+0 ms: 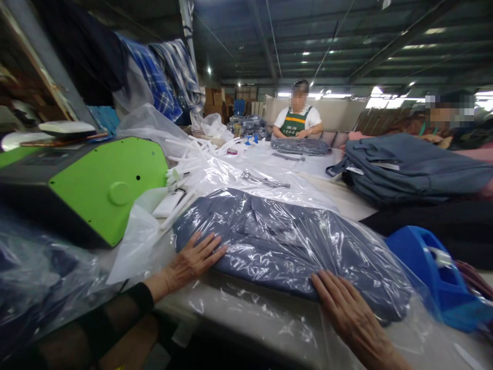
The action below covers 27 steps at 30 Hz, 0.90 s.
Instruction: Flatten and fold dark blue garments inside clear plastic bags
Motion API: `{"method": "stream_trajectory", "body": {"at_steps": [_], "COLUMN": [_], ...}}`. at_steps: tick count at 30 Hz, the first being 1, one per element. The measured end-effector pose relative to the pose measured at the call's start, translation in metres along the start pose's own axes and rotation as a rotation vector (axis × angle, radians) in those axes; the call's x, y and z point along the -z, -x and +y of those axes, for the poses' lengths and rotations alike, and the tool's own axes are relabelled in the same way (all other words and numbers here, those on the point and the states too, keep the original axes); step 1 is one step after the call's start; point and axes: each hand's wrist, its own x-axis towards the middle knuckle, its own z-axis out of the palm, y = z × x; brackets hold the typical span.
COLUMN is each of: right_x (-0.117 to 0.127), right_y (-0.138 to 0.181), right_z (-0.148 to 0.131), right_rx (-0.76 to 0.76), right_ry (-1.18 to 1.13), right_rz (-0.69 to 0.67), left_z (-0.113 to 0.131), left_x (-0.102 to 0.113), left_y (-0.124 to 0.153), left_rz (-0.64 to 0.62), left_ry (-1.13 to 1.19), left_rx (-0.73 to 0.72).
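A folded grey-blue garment (277,241) lies inside a clear plastic bag (246,174) on the white table in front of me. My left hand (192,259) rests flat on the bag's near left corner, fingers spread. At the near right edge of the bagged garment my right hand (346,311) presses down flat, palm on the plastic. Neither hand grips anything.
A green and black machine (100,185) stands at left, white strips (192,149) beside it. A blue tape dispenser (439,272) sits at right, a stack of grey garments (408,164) behind it. One person (298,121) sits across the table, another (450,121) at far right.
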Motion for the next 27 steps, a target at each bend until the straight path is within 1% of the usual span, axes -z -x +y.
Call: {"method": "stream_trajectory", "body": {"at_steps": [5, 11, 13, 17, 18, 20, 22, 24, 25, 27], "right_x": [-0.007, -0.007, -0.005, 0.003, 0.006, 0.012, 0.015, 0.016, 0.014, 0.011], "right_y": [0.007, 0.006, 0.005, 0.003, 0.003, 0.005, 0.011, 0.02, 0.025, 0.031], "right_z": [-0.001, -0.005, -0.005, 0.004, 0.006, 0.003, -0.008, -0.026, -0.036, -0.053], "right_rx": [-0.009, -0.074, -0.08, -0.083, -0.097, -0.1, -0.052, -0.014, -0.032, -0.146], "right_ry": [-0.07, -0.111, -0.126, -0.165, -0.164, -0.151, -0.148, -0.185, -0.205, -0.25], "right_rz": [0.01, 0.009, 0.0, -0.06, -0.061, -0.035, -0.009, 0.035, 0.046, 0.035], "left_z": [-0.005, -0.004, -0.005, -0.013, -0.015, -0.014, -0.004, 0.015, 0.026, 0.047], "left_x": [-0.006, -0.015, -0.017, -0.01, -0.006, 0.005, 0.017, 0.028, 0.031, 0.03], "left_y": [0.005, 0.008, 0.009, 0.007, 0.007, 0.009, 0.014, 0.019, 0.022, 0.028], "left_rz": [-0.006, 0.03, 0.013, -0.099, -0.107, -0.064, 0.021, 0.092, 0.1, 0.084], "left_ry": [-0.021, 0.021, 0.051, 0.178, 0.194, 0.185, 0.16, 0.179, 0.2, 0.239], "left_rx": [0.079, 0.081, 0.088, 0.127, 0.146, 0.137, 0.06, -0.006, -0.013, 0.032]}}
